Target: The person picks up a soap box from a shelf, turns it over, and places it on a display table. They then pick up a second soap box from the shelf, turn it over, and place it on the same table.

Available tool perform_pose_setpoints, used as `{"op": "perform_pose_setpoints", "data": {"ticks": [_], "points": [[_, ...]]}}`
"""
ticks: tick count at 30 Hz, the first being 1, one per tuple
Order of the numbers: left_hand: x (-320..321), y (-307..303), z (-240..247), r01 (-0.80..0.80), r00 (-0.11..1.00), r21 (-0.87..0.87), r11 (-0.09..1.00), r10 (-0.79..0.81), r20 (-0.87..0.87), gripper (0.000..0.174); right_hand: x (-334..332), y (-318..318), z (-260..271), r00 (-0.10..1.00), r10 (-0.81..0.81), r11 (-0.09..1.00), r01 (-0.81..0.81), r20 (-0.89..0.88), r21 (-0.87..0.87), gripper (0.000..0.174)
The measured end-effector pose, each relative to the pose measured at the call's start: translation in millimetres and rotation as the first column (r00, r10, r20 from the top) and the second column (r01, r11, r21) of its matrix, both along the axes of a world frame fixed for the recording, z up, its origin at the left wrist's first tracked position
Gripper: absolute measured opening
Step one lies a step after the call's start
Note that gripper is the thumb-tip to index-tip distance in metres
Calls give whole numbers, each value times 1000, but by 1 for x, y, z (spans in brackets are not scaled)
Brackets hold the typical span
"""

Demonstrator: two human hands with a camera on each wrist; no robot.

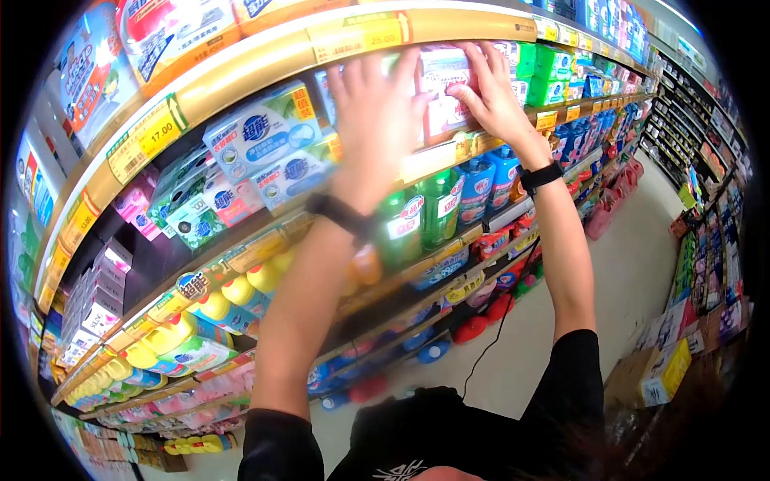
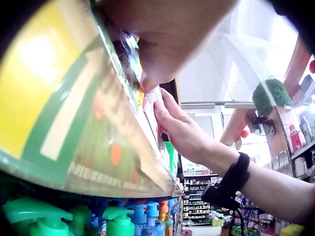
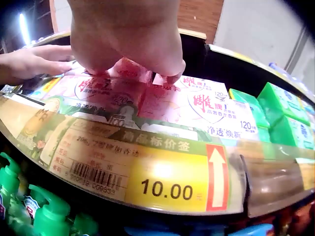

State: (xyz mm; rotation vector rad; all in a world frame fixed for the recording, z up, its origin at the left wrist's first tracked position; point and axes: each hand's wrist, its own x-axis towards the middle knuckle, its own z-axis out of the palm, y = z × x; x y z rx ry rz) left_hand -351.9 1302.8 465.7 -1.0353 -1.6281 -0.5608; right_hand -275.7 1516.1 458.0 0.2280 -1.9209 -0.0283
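Observation:
My right hand (image 1: 505, 100) is at a pink-and-white pack of soap (image 1: 437, 72) on the shelf. Its thumb lies on the pack's front and its fingers reach over the upper right part. In the right wrist view, more pink soap packs (image 3: 209, 110) stand stacked around that hand. My left hand (image 1: 373, 112), blurred, is just left of the pack with fingers extended and thumb pointing toward it. Seen from the left wrist, the left thumb (image 2: 151, 83) is right at the pack's edge, close to the right hand (image 2: 184, 130). The left fingertips are hidden there.
A shelf board with yellow price tags (image 1: 361, 40) runs close above the hands. Blue-and-white soap packs (image 1: 261, 132) lie to the left, green packs (image 1: 549, 76) to the right. Green pump bottles (image 1: 439, 208) stand on the shelf below. A price label (image 3: 147, 172) fronts the soap shelf.

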Motion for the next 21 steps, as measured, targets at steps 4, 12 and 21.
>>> {"op": "perform_pose_setpoints", "data": {"ticks": [4, 12, 21], "points": [[-1, -1, 0, 77, 997, 28, 997, -77, 12, 58, 2, -6, 0, 1000, 12, 999, -12, 16, -44, 70], [23, -81, -19, 380, 925, 118, 917, -378, -43, 36, 13, -34, -7, 999, -17, 986, 22, 30, -167, 77], [-6, -223, -23, 41, 985, 255, 966, -81, 149, 35, -16, -56, -25, 993, -122, 987, 121, 1, -105, 93]]}}
